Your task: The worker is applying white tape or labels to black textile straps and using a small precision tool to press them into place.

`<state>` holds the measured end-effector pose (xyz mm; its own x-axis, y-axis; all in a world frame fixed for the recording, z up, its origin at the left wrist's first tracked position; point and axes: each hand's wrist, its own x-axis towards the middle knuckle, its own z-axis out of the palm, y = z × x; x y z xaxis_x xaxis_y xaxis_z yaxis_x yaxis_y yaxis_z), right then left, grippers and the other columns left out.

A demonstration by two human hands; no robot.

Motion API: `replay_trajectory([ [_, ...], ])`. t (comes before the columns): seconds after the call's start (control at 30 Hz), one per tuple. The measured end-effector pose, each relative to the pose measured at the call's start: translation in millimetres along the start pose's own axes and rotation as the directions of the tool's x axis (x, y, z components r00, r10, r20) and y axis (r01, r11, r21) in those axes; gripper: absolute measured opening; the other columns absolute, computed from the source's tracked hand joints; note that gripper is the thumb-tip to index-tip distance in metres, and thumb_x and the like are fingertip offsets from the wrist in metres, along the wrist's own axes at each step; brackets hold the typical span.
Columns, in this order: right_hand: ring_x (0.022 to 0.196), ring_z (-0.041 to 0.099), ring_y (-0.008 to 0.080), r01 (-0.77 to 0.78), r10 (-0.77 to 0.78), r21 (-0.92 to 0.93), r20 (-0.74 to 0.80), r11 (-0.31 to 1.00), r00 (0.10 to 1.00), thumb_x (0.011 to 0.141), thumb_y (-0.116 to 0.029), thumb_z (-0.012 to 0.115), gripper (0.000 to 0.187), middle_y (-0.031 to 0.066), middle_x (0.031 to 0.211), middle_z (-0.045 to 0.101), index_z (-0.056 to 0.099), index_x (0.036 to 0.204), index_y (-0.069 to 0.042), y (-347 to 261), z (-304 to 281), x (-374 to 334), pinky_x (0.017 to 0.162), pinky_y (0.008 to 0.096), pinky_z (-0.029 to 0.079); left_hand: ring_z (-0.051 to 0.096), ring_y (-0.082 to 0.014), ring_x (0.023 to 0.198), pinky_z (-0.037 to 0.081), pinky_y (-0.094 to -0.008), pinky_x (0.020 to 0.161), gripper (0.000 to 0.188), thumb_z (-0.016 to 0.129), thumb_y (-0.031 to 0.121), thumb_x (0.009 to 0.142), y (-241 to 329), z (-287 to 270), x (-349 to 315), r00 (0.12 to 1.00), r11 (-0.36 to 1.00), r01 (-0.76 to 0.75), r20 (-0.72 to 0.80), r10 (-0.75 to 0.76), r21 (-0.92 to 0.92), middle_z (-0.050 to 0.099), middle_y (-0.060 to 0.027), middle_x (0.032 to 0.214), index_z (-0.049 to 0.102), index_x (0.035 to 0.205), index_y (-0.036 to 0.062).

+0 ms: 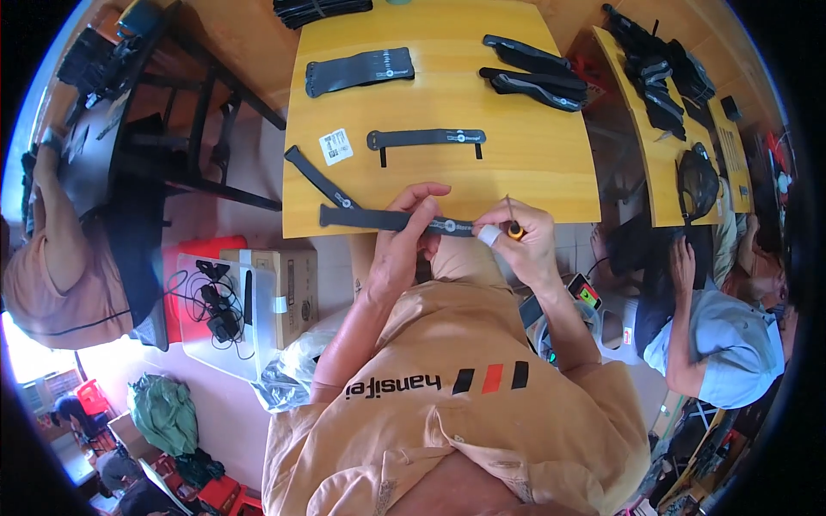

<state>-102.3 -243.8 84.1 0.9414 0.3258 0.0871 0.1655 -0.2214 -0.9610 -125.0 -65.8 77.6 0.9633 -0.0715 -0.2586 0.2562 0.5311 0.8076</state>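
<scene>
A long black strap [357,218] with pale printing stretches sideways over the near edge of the yellow table. My left hand [397,248] is closed around its middle, thumb on top. At the strap's right end, my right hand [532,249] pinches the tip; a white wrap covers one of its digits. Also held in that hand is a small tool with a thin shaft and a yellow-and-black handle [515,230], perhaps a screwdriver or awl. A second strap [317,175] lies slantwise at the left edge. Farther in, another strap [426,138] lies flat above two short black marks.
The yellow table [542,185] carries a stack of straps [360,71], strap bundles [538,77] at far right and a white label [335,147]. A see-through bin [219,322] with cables stands at lower left. People sit at tables on both sides.
</scene>
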Motion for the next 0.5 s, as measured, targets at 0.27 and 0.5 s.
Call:
replay_trajectory([
  [0.27,0.058,0.047,0.003,-0.249,0.268,0.155,-0.119,0.956,0.956,0.072,-0.001,0.065,0.014,-0.0011,0.065,0.057,0.065,0.085,0.001,25.8,-9.4,13.3,0.052,0.0168,0.037,0.046,-0.0056,0.047,0.036,-0.0175,0.041,0.016,0.059,0.017,0.083,3.3,-39.9,4.9,0.985,0.995,0.04,-0.168,-0.024,0.095,0.052,-0.0004,0.062,0.059,0.091,0.0025],
  [0.5,0.041,0.034,0.0001,-0.29,0.322,0.197,-0.159,0.937,0.933,0.072,-0.003,0.066,0.009,-0.0038,0.058,0.051,0.064,0.08,-0.001,51.4,-17.2,34.0,0.036,0.017,0.023,0.057,-0.0096,0.054,0.048,-0.0197,0.046,0.011,0.063,0.006,0.079,11.6,-77.4,25.7,0.963,0.97,-0.015,-0.256,0.079,0.244,0.061,-0.0072,0.069,0.058,0.087,0.0019],
])
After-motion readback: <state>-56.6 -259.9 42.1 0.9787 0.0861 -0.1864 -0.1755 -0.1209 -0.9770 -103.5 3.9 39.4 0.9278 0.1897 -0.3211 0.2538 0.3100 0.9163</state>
